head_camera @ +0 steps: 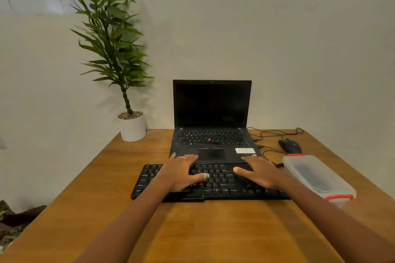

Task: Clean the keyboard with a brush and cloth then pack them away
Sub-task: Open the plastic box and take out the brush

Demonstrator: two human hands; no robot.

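Both hands lie flat, fingers spread, on a black keyboard (pixel 213 186) at the middle of the wooden counter (pixel 192 230): left hand (pixel 181 173), right hand (pixel 260 175) (holding nothing). A lidded plastic box (pixel 318 175) sits just right, before a dark laptop (pixel 211 117).

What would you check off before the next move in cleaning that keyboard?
1. Keyboard flat on the table: ok.
2. Left hand and right hand hold nothing, fingers spread over the keys: ok.
3. Brush and cloth in view: not ok, neither shows in the open.
4. Box within reach at the right: ok.
5. Box lid off: not ok, it looks closed.
6. What is inside the box: cannot tell, only a dark shape.
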